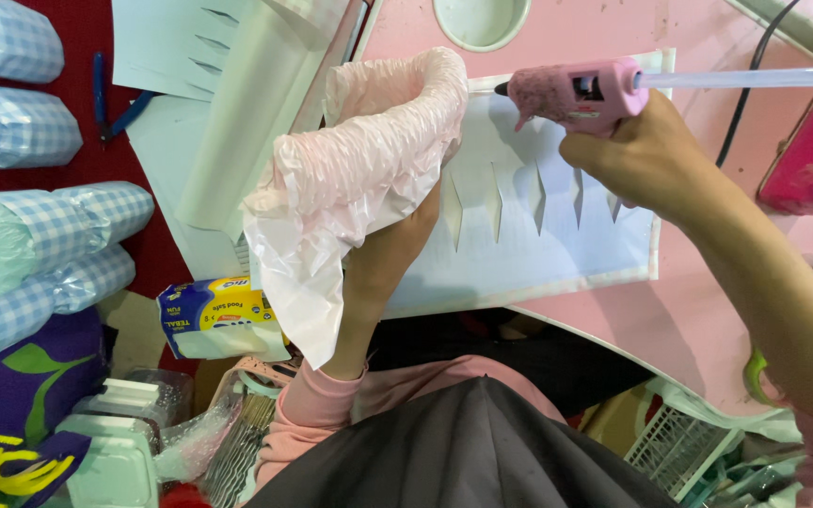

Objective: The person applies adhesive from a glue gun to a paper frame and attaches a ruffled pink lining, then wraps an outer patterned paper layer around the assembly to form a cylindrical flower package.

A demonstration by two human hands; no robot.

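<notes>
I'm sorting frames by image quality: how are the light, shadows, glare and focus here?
Head view: even, soft indoor light; the glue gun in the right hand and the pink bag over the left hand are sharp. Soft shadows fall under the cut slits of the white sheet. Mild sheen on the bag, no harsh glare. Wide-angle bending shows at the edges; the dark clothing at the bottom is slightly soft.

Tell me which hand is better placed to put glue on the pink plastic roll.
Right, probably: the right hand holds the pink glue gun with its nozzle pointing at the pink plastic roll. The left hand is busy supporting it.
</notes>
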